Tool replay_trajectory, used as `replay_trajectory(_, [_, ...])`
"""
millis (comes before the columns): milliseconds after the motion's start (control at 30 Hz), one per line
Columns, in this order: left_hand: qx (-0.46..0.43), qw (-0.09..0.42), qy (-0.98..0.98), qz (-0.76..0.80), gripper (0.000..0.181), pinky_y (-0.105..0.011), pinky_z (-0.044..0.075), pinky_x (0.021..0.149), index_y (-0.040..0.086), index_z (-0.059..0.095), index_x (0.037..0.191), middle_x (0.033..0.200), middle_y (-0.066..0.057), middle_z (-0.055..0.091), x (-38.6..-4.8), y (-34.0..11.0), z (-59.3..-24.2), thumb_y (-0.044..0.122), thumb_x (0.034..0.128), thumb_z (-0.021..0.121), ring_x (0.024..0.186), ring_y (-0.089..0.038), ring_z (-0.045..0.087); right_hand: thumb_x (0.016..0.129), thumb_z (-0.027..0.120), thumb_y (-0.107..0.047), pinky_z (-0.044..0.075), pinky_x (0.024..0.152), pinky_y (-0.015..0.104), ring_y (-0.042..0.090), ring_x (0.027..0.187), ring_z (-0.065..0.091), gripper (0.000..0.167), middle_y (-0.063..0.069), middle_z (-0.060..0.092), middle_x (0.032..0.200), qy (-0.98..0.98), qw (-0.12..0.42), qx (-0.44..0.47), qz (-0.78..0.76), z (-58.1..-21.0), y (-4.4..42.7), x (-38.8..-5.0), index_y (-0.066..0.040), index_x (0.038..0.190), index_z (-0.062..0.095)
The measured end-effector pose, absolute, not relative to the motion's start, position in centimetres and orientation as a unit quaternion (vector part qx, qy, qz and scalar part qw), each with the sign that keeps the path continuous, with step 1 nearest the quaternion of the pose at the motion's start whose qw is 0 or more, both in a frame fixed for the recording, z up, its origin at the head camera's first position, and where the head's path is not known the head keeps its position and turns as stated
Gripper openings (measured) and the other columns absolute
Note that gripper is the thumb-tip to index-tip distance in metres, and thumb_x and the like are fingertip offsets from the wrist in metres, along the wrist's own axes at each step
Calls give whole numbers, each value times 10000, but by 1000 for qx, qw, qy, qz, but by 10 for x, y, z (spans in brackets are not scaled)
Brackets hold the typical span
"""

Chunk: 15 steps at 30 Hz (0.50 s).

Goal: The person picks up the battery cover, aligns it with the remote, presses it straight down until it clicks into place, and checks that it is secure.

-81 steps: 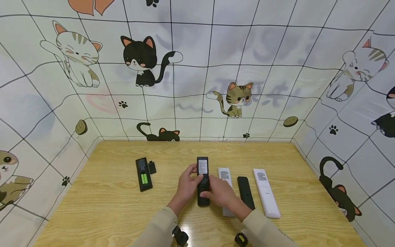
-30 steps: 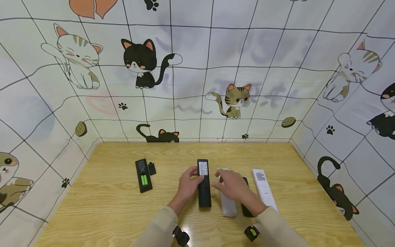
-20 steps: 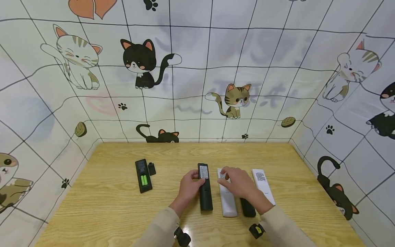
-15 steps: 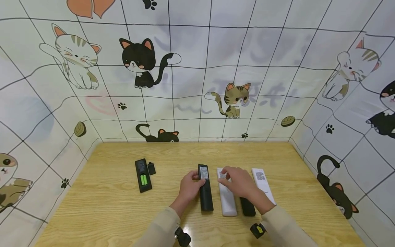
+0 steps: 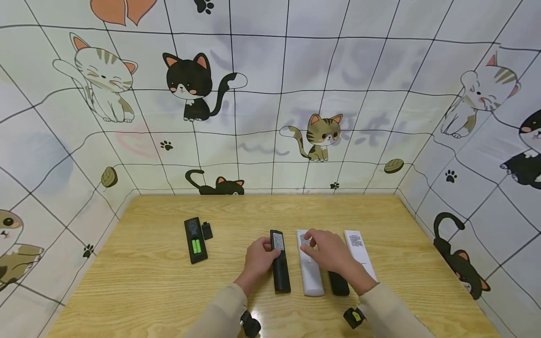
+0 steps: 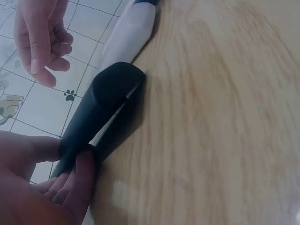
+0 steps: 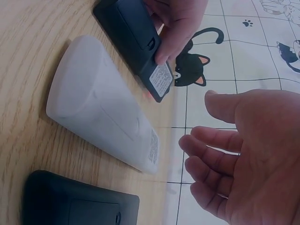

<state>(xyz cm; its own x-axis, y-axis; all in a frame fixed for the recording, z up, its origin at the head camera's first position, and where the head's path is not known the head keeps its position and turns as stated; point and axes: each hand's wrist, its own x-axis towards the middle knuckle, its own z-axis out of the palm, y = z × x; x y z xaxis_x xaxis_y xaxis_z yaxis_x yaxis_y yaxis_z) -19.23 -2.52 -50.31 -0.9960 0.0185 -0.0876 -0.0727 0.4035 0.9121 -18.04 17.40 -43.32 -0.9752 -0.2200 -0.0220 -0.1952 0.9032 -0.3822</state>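
Observation:
My left hand (image 5: 258,258) holds a black remote control (image 5: 281,274) by its upper part, thumb on the back and fingers along the far side. The remote lies back side up, with a white label (image 7: 161,80) at its far end and a battery cover that appears in place. In the left wrist view it is tilted just over the table or partly touching it; I cannot tell which. My right hand (image 5: 331,251) hovers over a white remote control (image 5: 312,277), fingers loosely bent, with nothing in them. It hides part of that remote and of another black remote (image 5: 339,284).
At the left lies an open black remote (image 5: 193,230) with green batteries (image 5: 196,246) in it, its small cover (image 5: 207,230) beside it. A second white remote (image 5: 359,253) lies at the right. Cat-patterned cloth walls (image 5: 270,112) border the wooden table (image 5: 148,281).
My right hand has let go of the held black remote and moved right, over the white one. My left hand has brought the black remote slightly towards me and lower.

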Motion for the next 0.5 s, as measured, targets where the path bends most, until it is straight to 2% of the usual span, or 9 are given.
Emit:
replay_trajectory(333, [-21,26,874,485,294,-263,515,600,8,664,1098,877,-65,705,-191,-22,-500,152,848,721,698,-126,618,917,672,-318,458,649,323,118,718,557,243,-8,678,870,976,31,-107,-188,-436,173,-181,-152,1093,658])
replay_trajectory(500, [-28,20,888,459,288,-276,510,612,36,676,1083,874,-47,707,-191,-21,-501,176,838,731,700,-124,613,917,671,-321,458,651,322,114,717,555,245,-11,677,869,976,33,-107,-185,-436,173,-181,-151,1093,659])
